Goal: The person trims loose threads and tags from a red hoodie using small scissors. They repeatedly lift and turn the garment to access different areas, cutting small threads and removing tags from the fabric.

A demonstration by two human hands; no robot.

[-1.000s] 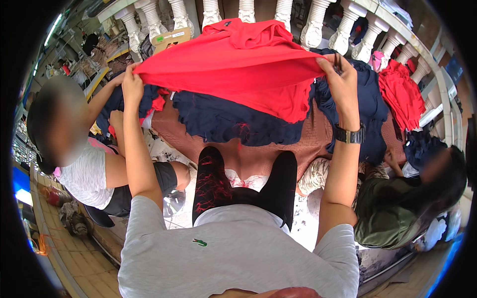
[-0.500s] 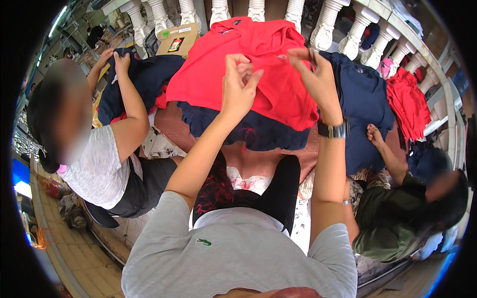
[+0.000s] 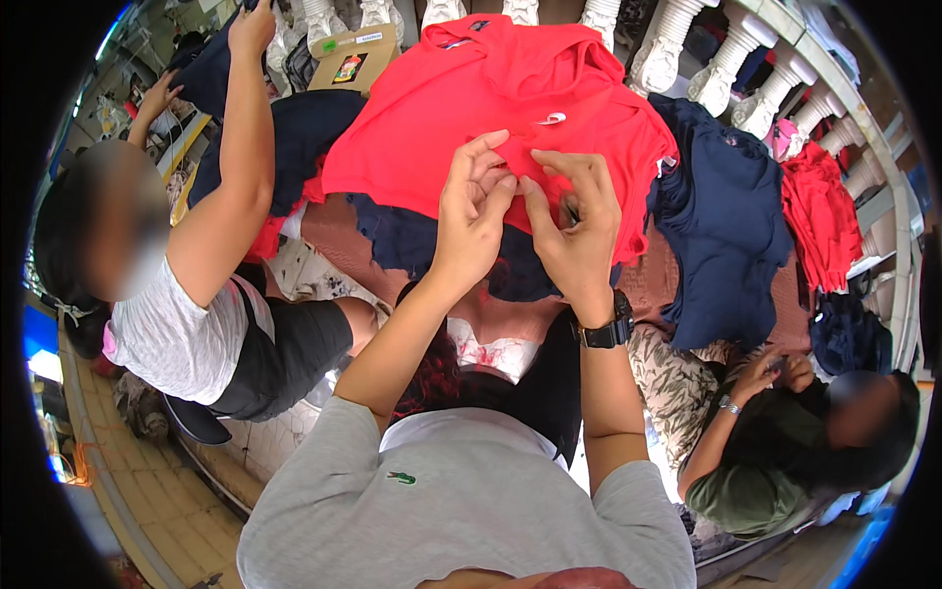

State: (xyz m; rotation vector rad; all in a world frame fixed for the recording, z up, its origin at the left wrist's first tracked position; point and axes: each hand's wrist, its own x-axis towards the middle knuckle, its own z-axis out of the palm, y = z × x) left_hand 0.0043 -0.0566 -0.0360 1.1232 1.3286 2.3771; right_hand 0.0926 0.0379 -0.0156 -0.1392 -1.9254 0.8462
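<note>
Both hands meet at centre; left hand [image 3: 473, 211] and right hand [image 3: 574, 231] have fingers [image 3: 500, 191] closed, pinching the red shirt [image 3: 471, 98]; it spreads toward twelve o'clock over navy garments [image 3: 731, 226].

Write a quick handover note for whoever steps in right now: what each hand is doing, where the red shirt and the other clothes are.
Left hand: fingertip grip pinching the red shirt near its middle.
Right hand: same, pinching the fabric beside the left.
Red shirt lies spread over the navy garments, with a small white tag showing.
Done: shirt laid out flat.
Left: it is not folded yet.
Folded red clothes lie far right.
</note>
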